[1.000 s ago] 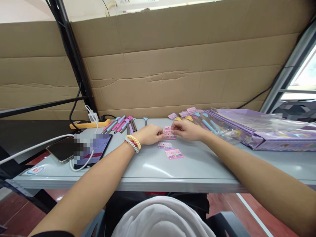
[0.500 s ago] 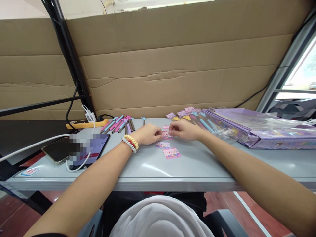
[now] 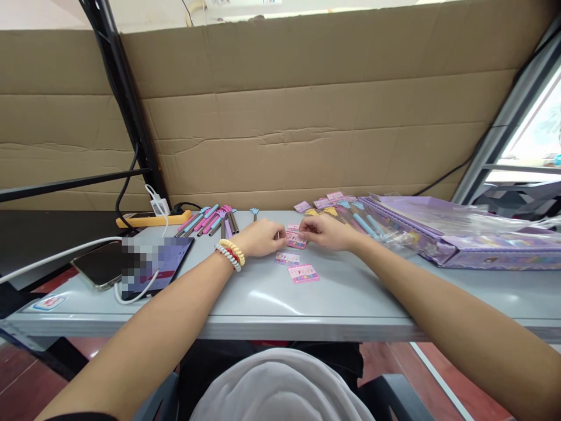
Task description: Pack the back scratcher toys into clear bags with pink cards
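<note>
A small pink printed card (image 3: 295,240) lies between my two hands at the middle of the table. My right hand (image 3: 326,231) has its fingertips pinched at the card's right edge. By the left edge, the thumb and fingers of my left hand (image 3: 263,237) are curled together; whatever they hold, if anything, is hidden. Another pink card pokes out just behind. Nearer to me lie a small purple-pink card (image 3: 287,258) and a larger pink card (image 3: 303,273).
Pink, blue and purple sticks with hand-shaped ends (image 3: 210,221) lie at back left. A phone (image 3: 99,264), a tablet (image 3: 175,263) and a white cable are at left. Carded sticks in plastic (image 3: 368,225) and a purple box (image 3: 473,257) occupy the right. Cardboard (image 3: 307,134) stands behind.
My left hand's fingertips have drawn very slightly left, away from the card. My right hand stays at the card's right edge. The view has shifted a little.
</note>
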A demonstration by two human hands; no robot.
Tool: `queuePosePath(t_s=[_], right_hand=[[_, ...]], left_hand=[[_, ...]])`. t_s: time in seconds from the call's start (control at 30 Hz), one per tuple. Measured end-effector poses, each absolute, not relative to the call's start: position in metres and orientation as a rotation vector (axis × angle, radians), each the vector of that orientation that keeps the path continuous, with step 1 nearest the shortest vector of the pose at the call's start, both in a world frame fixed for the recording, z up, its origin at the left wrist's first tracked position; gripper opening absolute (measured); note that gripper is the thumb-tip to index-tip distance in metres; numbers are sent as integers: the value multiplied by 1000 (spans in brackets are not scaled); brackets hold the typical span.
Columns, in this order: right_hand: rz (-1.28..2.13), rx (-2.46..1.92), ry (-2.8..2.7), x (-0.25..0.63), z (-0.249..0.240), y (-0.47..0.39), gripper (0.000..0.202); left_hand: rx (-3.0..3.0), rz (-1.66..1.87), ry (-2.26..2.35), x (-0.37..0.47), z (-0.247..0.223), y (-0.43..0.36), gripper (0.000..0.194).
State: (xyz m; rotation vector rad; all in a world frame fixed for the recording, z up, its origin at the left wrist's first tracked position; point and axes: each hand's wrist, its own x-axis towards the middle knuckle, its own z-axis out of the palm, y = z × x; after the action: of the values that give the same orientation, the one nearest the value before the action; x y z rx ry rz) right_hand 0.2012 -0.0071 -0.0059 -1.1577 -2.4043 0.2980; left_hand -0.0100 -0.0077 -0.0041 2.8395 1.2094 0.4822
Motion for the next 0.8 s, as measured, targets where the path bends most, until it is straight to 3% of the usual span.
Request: queuePosePath(t_s=[0.17,0.8], right_hand=[[324,-1137,-2391,200,-5,-8,16],[436,-1019,-2358,197,-12,-7,12]], left_hand=[[2798,536,1272,-9,-2,-10,32],[2802,598,1252,-10,-7,-5,25]])
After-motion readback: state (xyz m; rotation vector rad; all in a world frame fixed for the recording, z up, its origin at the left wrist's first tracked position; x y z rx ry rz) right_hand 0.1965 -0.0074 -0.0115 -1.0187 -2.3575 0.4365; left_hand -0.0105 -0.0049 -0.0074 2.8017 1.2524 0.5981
